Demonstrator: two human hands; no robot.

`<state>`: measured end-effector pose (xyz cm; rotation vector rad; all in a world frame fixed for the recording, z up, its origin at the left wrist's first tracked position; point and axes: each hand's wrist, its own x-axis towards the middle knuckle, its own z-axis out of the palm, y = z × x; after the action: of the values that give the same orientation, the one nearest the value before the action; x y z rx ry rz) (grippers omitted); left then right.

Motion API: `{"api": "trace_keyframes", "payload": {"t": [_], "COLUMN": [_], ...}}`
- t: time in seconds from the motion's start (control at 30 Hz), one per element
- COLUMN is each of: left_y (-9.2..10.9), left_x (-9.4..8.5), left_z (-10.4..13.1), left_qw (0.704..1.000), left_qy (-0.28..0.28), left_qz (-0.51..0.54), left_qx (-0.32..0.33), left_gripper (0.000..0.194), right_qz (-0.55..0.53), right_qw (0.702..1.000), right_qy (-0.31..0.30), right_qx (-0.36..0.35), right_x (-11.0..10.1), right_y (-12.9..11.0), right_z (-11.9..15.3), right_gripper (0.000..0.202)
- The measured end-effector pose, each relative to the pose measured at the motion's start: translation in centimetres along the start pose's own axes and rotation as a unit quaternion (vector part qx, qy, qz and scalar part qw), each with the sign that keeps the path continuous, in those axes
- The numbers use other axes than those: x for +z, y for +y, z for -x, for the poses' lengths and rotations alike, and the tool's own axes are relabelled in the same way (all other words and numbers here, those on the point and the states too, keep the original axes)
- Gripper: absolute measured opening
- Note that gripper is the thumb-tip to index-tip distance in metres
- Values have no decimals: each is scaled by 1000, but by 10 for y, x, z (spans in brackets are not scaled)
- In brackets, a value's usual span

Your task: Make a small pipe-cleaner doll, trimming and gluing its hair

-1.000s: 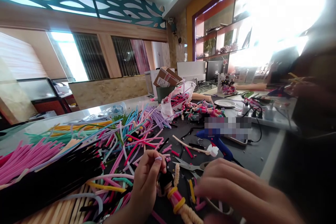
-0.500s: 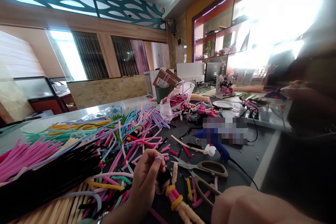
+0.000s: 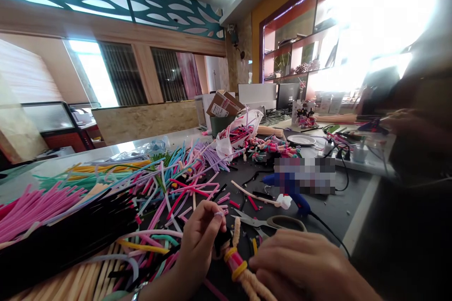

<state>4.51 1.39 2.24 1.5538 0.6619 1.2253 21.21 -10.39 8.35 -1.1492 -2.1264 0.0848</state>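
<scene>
A pipe-cleaner doll with black hair, a pink body, yellow bands and peach limbs lies tilted on the dark mat. My left hand pinches at the top of its head, with a small pale spot showing at the fingertips. Close to the doll's right side is my right hand, fingers curled together; whatever they hold is hidden. Behind that hand, scissors lie partly covered. A blue glue gun with a black cord rests farther back.
Pink pipe cleaners, a black bundle and peach ones spread on the left. Loose cut pieces litter the middle. A white plastic bag, a cardboard box and a white plate stand farther back. Another person's hand appears at right.
My right hand has moved left and up from the lower right corner to beside the doll, covering part of the scissors. My left hand stays pinched at the doll's head.
</scene>
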Motion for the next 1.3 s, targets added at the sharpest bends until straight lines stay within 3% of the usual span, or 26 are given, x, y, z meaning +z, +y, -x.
{"api": "trace_keyframes", "payload": {"t": [0.07,0.2,0.3,0.43,0.6,0.83,1.1,1.2,1.3], "left_y": [2,4,5,4,2,4,3,3,2], "left_x": [0,0,1,2,1,1,1,1,2], "left_z": [0,0,0,-1,-1,-2,0,0,-1], "left_qw": [1000,1000,1000,1000,999,1000,999,998,997], "left_qy": [5,3,6,8,-18,-11,-9,-9,-13], "left_qz": [-13,-20,-25,-24,-24,-2,36,55,81], "left_qx": [1,-3,-8,-17,-15,-18,-7,-6,-11], "left_gripper": [15,12,11,11,14,13,15,15,14], "right_qz": [82,228,241,235,169,169,138,78,4], "right_qw": [991,932,918,904,894,903,912,934,947], "right_qy": [-45,-134,-161,-218,-268,-242,-165,-109,-62], "right_qx": [91,247,270,282,316,312,349,332,315], "right_x": [-4,-5,-1,1,2,9,-3,-2,5], "right_y": [11,44,63,68,66,71,72,68,61], "right_z": [-2,-3,-3,-5,-10,-12,-12,-13,-14], "right_gripper": [19,15,14,6,30,19,16,25,47]}}
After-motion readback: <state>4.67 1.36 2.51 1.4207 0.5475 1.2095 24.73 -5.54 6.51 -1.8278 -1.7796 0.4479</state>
